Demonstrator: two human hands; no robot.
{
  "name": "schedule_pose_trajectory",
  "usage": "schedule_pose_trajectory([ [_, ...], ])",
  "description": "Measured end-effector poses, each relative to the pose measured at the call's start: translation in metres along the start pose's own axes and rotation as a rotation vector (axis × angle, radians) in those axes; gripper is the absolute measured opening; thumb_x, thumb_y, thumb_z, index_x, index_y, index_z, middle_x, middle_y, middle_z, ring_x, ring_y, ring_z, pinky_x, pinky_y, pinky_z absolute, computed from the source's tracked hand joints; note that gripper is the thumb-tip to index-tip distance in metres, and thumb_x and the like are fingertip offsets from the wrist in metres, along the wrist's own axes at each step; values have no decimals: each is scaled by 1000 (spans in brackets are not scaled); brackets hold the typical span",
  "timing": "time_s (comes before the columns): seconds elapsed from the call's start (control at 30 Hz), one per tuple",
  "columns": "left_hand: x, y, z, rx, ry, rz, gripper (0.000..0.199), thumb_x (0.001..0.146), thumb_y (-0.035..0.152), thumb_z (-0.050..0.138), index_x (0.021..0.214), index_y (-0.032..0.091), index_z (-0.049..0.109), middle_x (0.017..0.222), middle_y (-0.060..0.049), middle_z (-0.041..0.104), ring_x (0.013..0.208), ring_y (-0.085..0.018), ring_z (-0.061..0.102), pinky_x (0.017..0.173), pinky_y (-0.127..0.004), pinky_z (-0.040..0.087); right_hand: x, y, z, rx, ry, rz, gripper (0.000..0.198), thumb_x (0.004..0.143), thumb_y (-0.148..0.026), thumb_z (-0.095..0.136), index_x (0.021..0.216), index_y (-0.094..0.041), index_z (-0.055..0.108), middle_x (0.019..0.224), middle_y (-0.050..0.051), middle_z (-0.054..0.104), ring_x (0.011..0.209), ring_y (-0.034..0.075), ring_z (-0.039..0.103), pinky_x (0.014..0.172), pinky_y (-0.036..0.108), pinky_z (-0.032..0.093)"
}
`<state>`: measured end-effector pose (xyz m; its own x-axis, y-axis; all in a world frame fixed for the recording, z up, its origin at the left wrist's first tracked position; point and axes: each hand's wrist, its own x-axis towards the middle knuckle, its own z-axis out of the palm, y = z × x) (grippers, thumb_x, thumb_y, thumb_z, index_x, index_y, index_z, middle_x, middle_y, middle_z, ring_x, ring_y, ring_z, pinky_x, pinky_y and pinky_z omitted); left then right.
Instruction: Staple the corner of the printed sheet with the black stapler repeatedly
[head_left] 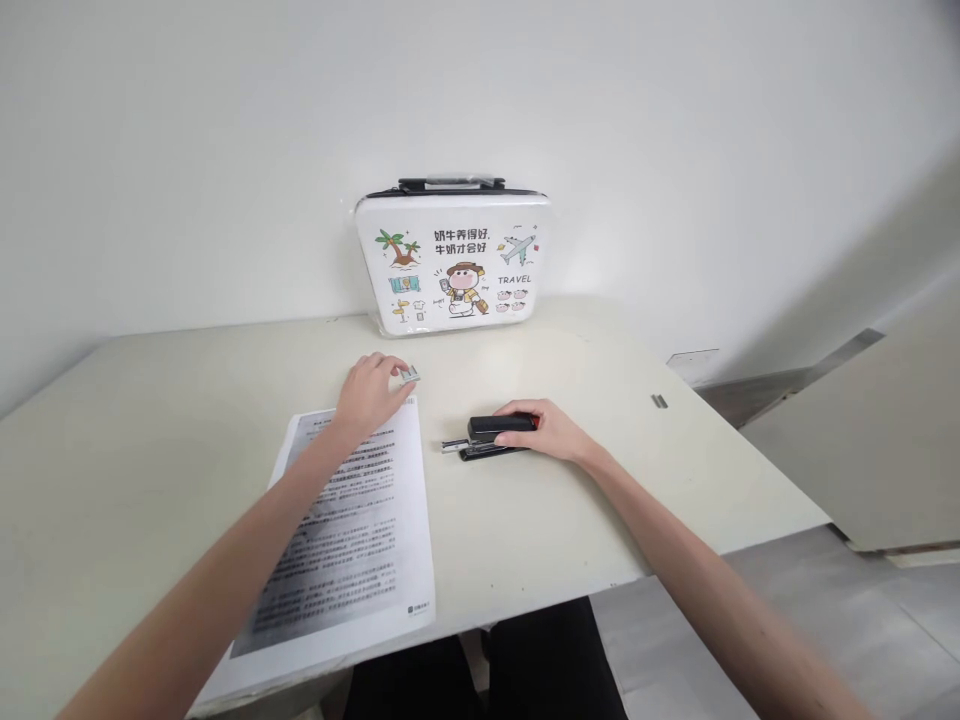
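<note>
The black oblong stapler (504, 428), silver metal rail (452, 446) jutting left, sits on the pale table (577, 550) right of the printed white paper sheet (415, 500), the right hand (553, 430) gripping its right end; the left hand (369, 388) pinches 1 small silver staple strip (409, 374) beyond the sheet's far edge.

Sheet print (352, 562) illegible, stapler (491, 428) partly hidden by right hand (553, 428); legs (551, 660) cropped

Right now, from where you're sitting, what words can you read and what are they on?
"奶牛养得好, 牛奶才会好": white rectangular case with a black handle
"TRAVEL": same case
Tiny words around its cartoon: too small to read
Printed white paper sheet: text and bottom-corner mark too small and blurred
</note>
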<state>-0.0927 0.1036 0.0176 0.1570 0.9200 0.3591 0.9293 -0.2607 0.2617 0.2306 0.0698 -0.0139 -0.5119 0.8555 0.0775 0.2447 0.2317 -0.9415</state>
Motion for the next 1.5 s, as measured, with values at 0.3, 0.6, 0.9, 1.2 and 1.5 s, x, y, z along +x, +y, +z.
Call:
schedule_pose_trajectory([
  [0.3, -2, -1, 11, 37, -10, 22, 22, 101, 36, 58, 88, 23, 71, 109, -11, 68, 116, -33, 59, 105, -50, 42, -1, -3, 0, -6, -15, 1, 38, 81, -57, 83, 102, -25, 81, 94, 3, 77, 78, 20, 65, 68, 30, 49],
  [0.6, -42, 35, -2, -474, -101, -20, 26, 103, 48, 56, 107, 23, 63, 96, -3, 76, 89, -20, 71, 76, -30, 53, 0, -1, 1, -12, -11, -16, 37, 82, -56, 82, 102, -25, 80, 102, 4, 78, 91, 23, 69, 79, 34, 53],
  [0.9, -65, 50, -7, -561, -180, -2, 34, 105, 41, 44, 114, 24, 73, 100, -5, 75, 92, -21, 72, 79, -32, 59, -1, -1, 2, -21, -2, -14, 36, 84, -56, 80, 103, -25, 80, 101, 4, 78, 91, 24, 70, 79, 34, 54],
  [1.2, -73, 58, -12, -615, -241, -20, 24, 100, 44, 62, 112, 30, 77, 94, 0, 77, 87, -20, 71, 80, -33, 56, -2, -4, 3, -37, -4, 3, 35, 86, -55, 79, 104, -26, 80, 103, 5, 78, 91, 25, 69, 79, 35, 54],
  [1.5, -83, 70, -6, -486, -212, 57, 20, 105, 41, 58, 108, 28, 73, 113, -1, 73, 82, -18, 68, 79, -34, 54, -1, -4, 3, -60, -15, 5, 34, 88, -55, 77, 105, -26, 80, 102, 5, 79, 91, 25, 70, 79, 36, 54],
])
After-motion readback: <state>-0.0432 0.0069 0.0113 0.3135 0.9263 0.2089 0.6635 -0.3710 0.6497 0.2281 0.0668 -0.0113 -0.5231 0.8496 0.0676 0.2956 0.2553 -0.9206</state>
